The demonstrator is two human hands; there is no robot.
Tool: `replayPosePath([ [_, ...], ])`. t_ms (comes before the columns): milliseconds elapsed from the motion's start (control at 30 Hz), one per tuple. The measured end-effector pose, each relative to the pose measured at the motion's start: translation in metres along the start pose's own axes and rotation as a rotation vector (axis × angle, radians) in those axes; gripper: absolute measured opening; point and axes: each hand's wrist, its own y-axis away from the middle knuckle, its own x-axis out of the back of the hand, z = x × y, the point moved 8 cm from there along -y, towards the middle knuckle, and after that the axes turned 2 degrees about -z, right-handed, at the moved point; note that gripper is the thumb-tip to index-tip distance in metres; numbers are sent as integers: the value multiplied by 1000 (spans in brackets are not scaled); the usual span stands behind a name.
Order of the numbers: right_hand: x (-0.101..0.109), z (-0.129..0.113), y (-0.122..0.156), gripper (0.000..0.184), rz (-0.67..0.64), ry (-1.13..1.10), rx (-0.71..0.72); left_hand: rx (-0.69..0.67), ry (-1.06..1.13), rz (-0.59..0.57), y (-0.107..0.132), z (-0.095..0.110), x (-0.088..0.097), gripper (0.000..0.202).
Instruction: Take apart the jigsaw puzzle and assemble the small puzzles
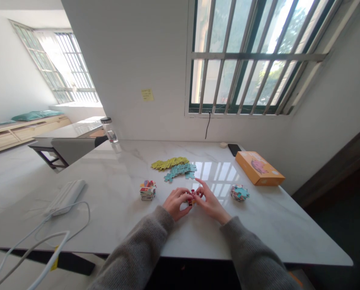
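Observation:
Close together at the middle of the white table, my left hand (177, 202) and my right hand (211, 202) pinch small red-and-white puzzle pieces (193, 193) between the fingertips. Fingers cover part of these pieces, so their fit cannot be made out. My right index finger sticks out forward. Left of the hands stands a stack of colourful puzzle pieces (147, 192). A second stack of puzzle pieces (239, 193), pale blue on top, is to the right. Beyond the hands, yellow-green puzzle pieces (169, 163) and blue puzzle pieces (180, 172) lie in overlapping rows.
An orange box (260, 169) lies at the right, near a black phone (234, 150). At the left are a white power strip (68, 196) with looping cables (61, 241), and a clear bottle (110, 131) by the far edge. The table (204, 241) meets the wall behind.

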Motion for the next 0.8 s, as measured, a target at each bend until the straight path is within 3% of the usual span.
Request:
replayPosePath([
  [100,-2,0,0,61,-28,-40,-11,26,-27,49,1,-4,3,32],
  [267,11,6,-2,57,92,-54,-37,-34,-65,37,2,2,2,26],
  [467,1,3,-1,60,-3,-32,-2,-7,-30,40,0,8,7,44],
  [633,-3,-4,1,62,-48,-85,-6,19,-2,24,-2,9,10,43],
  [800,11,0,0,49,88,24,-13,66,-93,105,2,4,31,31],
])
